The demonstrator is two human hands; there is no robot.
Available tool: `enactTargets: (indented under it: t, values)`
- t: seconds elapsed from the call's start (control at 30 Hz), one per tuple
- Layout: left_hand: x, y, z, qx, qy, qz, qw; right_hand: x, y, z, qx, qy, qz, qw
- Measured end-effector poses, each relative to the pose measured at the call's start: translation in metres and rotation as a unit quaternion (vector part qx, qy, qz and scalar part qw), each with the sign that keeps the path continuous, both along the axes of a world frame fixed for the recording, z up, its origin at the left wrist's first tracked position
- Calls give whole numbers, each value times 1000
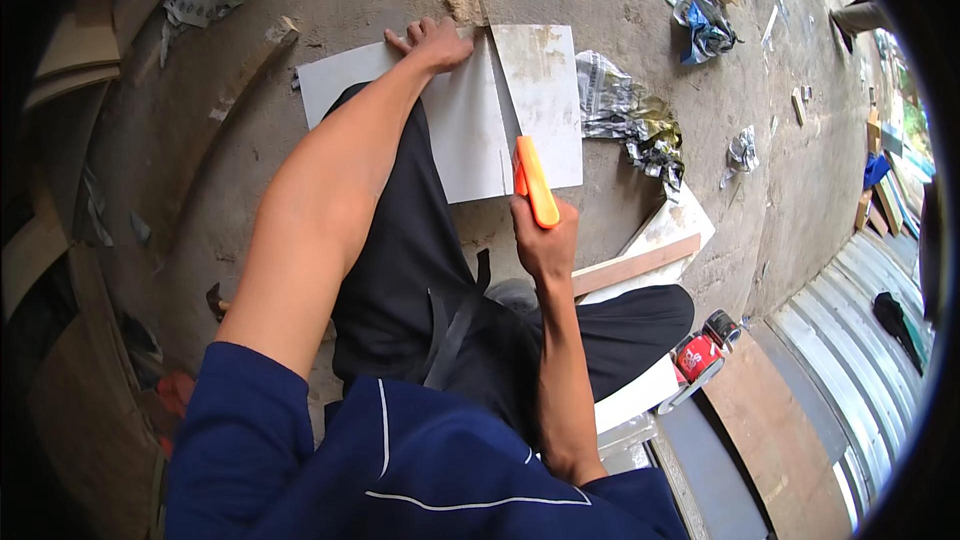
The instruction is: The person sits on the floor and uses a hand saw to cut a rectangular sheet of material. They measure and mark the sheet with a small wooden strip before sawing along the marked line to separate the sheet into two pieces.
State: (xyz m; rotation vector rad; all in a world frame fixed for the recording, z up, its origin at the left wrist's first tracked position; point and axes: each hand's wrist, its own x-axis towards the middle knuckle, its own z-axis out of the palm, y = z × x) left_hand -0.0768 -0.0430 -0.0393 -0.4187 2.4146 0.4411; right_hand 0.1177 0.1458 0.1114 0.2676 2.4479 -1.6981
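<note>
A hand saw with an orange handle [541, 190] is gripped in my right hand [547, 243]. Its long thin blade runs away from me over a white board [460, 140], tapering past the far edge. Along the blade the board shows a dark cut line, with a stained, scuffed piece [540, 90] to the right. My left hand [432, 45] presses down on the board's far edge, left of the blade, fingers apart. One of my knees, in black trousers, rests over the board's left part.
Crumpled newspaper [625, 110] lies right of the board, with a wooden strip [640, 265] on a white offcut nearer me. A long timber [235, 80] lies at left. Red cans [697, 355] and corrugated metal sheeting [840, 340] are at lower right. Another person's feet [850, 20] show far right.
</note>
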Motion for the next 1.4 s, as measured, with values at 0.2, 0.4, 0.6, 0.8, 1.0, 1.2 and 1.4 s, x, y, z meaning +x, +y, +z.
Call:
enactTargets:
  t: [0.2,0.4,0.6,0.8,1.0,1.2,1.4]
  values:
    - [-1,18,8,47,31,-17,998,-73,-6,-14,49,-80,-2,996]
    - [0,-3,4,28,24,15,999,5,3,8,1,-37,-11,999]
    - [-2,16,16,60,15,2,998,-66,-9,-13,78,-63,8,995]
    - [1,11,15,51,1,16,999,23,10,10,33,-61,12,998]
    - [3,10,13,50,3,-6,999,18,19,17,24,-96,-7,995]
    - [-1,-1,16,33,8,11,999,10,8,12,69,-28,19,997]
    - [1,8,12,42,2,-5,999,-22,-8,-9,92,-1,3,996]
